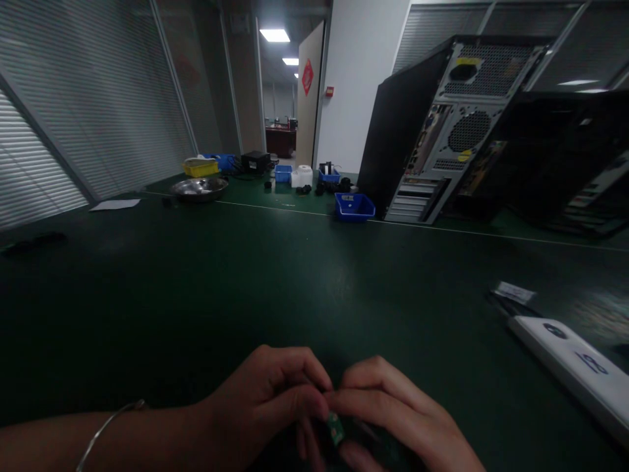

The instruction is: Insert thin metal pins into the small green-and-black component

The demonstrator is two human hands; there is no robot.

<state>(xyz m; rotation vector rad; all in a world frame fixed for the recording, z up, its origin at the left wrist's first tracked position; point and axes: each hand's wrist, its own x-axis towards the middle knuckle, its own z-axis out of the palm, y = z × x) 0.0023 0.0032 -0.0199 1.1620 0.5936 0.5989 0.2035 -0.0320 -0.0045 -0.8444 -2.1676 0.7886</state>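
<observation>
We work at the near edge of the green table (196,295). Far right stands an open computer case (442,131); a white flat device (574,367) lies near right; a blue bin (354,206) sits far centre. Our left hand (265,400) and right hand (393,413) meet fingertip to fingertip, together pinching a small green circuit board (336,429), which sits between them, partly hidden.

Dim, murky view — distant ceiling lights (274,35), warped edges.
</observation>
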